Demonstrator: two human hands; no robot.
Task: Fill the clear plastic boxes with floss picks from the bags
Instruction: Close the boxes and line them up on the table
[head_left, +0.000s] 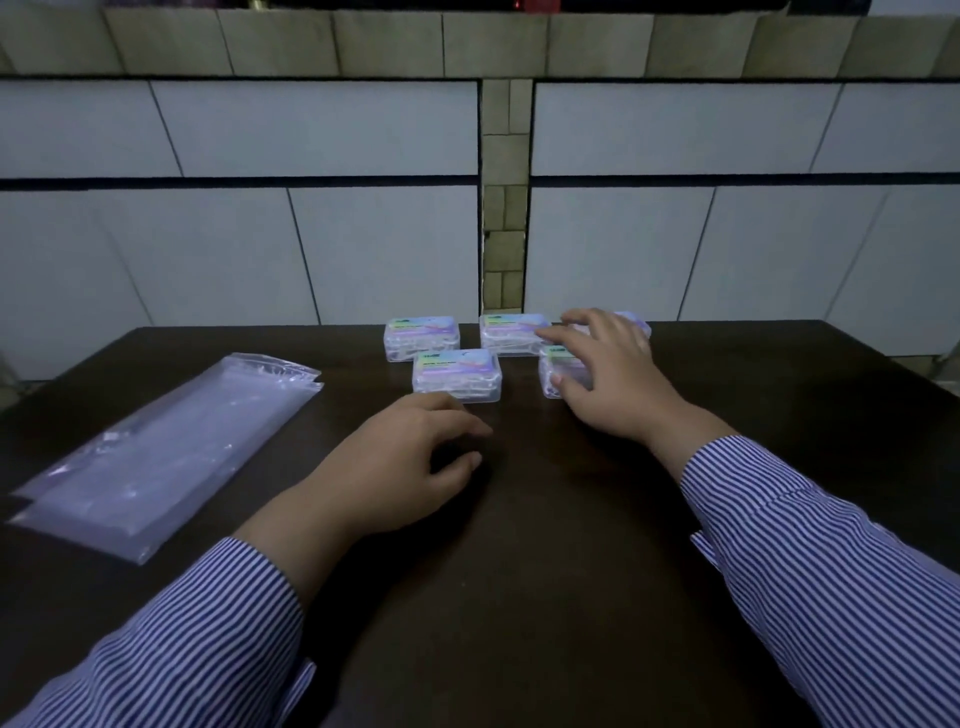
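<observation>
Flat, see-through bags (161, 447) lying slack at the left of the dark table (545, 597), apparently emptied, though any floss picks left inside too faint to make out. Left hand (400, 462) resting on the table at centre, fingers loosely curled and holding nothing, just near of the nearest clear box (457, 375). Behind that box, toward the far edge, a far-left box (422, 338) and a far-middle box (511, 332), both lidded with pale labels on top and whitish contents showing through the walls. Further right, right hand (602, 364) spread over a fifth-row pair: fingers draped across the near-right box (558, 371), thumb against its near side, seemingly grasping it, and a far-right box (636, 325) mostly hidden behind the knuckles. Striped sleeves (831, 561) framing the scene from the near edge. Judged from closed lids, filled-looking boxes and limp bags: filling largely done, with only the tidying or final placing of the near-right box seemingly left. Exact fill of the two rightmost boxes not discernible
</observation>
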